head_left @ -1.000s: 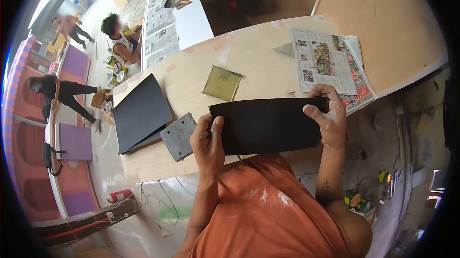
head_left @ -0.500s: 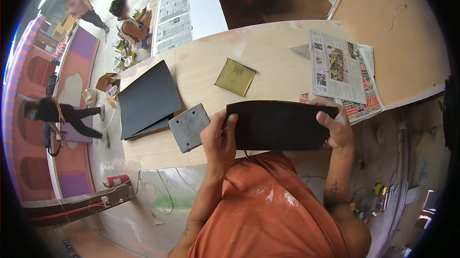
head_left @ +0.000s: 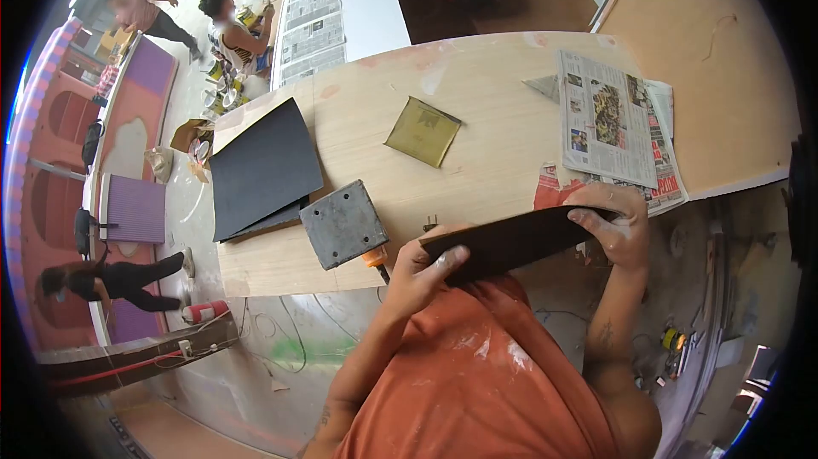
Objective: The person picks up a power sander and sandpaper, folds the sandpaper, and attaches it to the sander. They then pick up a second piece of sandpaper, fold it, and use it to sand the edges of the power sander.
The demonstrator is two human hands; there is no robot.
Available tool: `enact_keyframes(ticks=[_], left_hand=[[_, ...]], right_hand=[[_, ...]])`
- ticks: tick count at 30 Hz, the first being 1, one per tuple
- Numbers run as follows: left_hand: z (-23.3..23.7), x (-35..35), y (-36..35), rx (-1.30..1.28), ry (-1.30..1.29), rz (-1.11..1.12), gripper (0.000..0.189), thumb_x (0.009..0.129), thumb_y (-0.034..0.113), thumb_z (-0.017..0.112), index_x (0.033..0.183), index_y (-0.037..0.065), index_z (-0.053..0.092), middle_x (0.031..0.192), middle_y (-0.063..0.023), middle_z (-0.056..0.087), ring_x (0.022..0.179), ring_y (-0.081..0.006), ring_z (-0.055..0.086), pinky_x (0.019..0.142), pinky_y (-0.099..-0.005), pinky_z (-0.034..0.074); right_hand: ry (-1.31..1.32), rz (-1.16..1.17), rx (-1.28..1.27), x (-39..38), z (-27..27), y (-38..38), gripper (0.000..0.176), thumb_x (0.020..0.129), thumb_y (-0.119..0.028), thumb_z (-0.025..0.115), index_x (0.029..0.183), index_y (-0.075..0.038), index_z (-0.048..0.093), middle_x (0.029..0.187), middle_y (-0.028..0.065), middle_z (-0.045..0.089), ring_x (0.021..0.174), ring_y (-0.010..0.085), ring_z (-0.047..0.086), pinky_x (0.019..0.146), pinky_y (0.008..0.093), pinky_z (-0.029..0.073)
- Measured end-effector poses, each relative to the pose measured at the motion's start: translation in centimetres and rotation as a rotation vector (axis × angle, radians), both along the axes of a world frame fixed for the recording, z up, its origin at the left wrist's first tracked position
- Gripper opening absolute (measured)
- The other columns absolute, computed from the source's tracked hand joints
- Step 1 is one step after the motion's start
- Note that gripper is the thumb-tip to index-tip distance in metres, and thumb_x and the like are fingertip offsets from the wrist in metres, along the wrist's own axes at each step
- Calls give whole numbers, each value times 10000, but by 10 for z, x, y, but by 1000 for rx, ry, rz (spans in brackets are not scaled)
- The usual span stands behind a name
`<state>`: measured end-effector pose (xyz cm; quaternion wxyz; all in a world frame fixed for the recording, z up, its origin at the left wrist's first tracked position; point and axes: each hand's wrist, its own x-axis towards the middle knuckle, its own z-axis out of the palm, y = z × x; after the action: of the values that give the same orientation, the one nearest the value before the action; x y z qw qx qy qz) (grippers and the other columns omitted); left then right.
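Observation:
A strip of black sandpaper (head_left: 520, 242) is stretched between my two hands in front of my body, tilted and slightly bowed. My left hand (head_left: 423, 276) pinches its left end, with the thumb on top. At the other end, my right hand (head_left: 618, 222) holds the corner between thumb and fingers. Both hands carry whitish dust. Left of them, an electric sander (head_left: 343, 225) lies with its grey square pad up, an orange part showing beneath. Larger black sandpaper sheets (head_left: 266, 173) rest farther left on the wooden table (head_left: 498, 127).
A flat olive-gold square (head_left: 423, 132) lies mid-table. Newspapers (head_left: 609, 122) are stacked at the right, beside a wooden panel (head_left: 716, 75). Other people (head_left: 239, 33) are at the left, near several paint cans (head_left: 220, 94). A red cylinder (head_left: 204, 312) lies on the floor.
The sandpaper strip has tipped to a slant, its left end lower and nearer my body. My hands have shifted right and down, uncovering the sander's orange part. A person at left has walked on.

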<state>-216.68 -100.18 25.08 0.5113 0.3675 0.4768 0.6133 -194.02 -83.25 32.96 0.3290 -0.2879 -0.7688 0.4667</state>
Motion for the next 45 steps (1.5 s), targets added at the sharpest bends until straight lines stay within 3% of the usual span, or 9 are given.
enact_keyframes(ticks=[3,7,11,17,22,26,31,38,45], left_hand=[[-6,18,0,-91,92,196,197,921,151,668,971,-39,679,622,19,577,554,-115,509,532,-264,423],[-7,6,-13,-116,455,160,226,950,170,637,1001,-46,677,743,11,640,665,-87,539,605,-273,461],[-17,-40,-14,-6,-151,-614,661,879,437,681,1302,-53,543,1205,-113,634,1104,-156,568,955,-323,443],[17,-14,27,39,141,-578,617,909,452,646,1250,-55,559,1100,-118,658,1033,-163,600,909,-332,472],[23,-4,37,-400,69,-520,466,981,384,582,1148,-49,618,967,-51,680,869,-108,621,787,-264,503],[26,-10,33,-438,2,-358,478,978,398,582,1135,-52,624,966,-74,678,872,-120,633,783,-271,516],[15,-19,32,-345,-226,-35,473,984,389,575,1130,-59,615,979,-88,670,868,-127,636,792,-279,525],[16,-11,37,-240,-135,-80,449,968,384,604,1108,-42,626,978,-78,665,857,-124,633,759,-273,521],[11,-18,30,-202,-328,-112,465,962,394,610,1106,-48,627,989,-78,667,889,-128,635,773,-273,520]], right_hand=[[-58,41,66,-4,3,8,111,778,19,714,888,36,713,813,109,702,735,163,648,687,269,492],[-88,110,70,-6,6,14,117,768,10,726,882,33,716,811,114,710,753,175,670,708,281,507],[-67,323,5,-4,-4,31,133,758,-5,736,883,34,715,817,115,717,759,195,684,716,289,514],[-196,622,100,-46,13,34,165,751,-32,737,910,6,719,830,119,711,764,246,683,697,305,517],[-361,618,115,-60,20,47,173,743,-91,762,890,-7,728,837,111,714,774,235,681,714,321,508],[-215,355,-174,-51,8,57,727,807,-201,742,1430,-33,407,1124,80,606,916,161,607,787,297,495],[345,181,-832,-29,-47,20,743,904,-201,660,1493,15,263,1195,84,542,934,149,569,839,240,474],[282,-11,-560,-52,-57,-18,318,920,-174,654,1146,48,634,1040,55,671,947,103,593,811,254,490],[231,44,-450,-46,-52,-28,277,906,-132,639,1113,51,644,991,42,685,892,100,603,792,251,485]])
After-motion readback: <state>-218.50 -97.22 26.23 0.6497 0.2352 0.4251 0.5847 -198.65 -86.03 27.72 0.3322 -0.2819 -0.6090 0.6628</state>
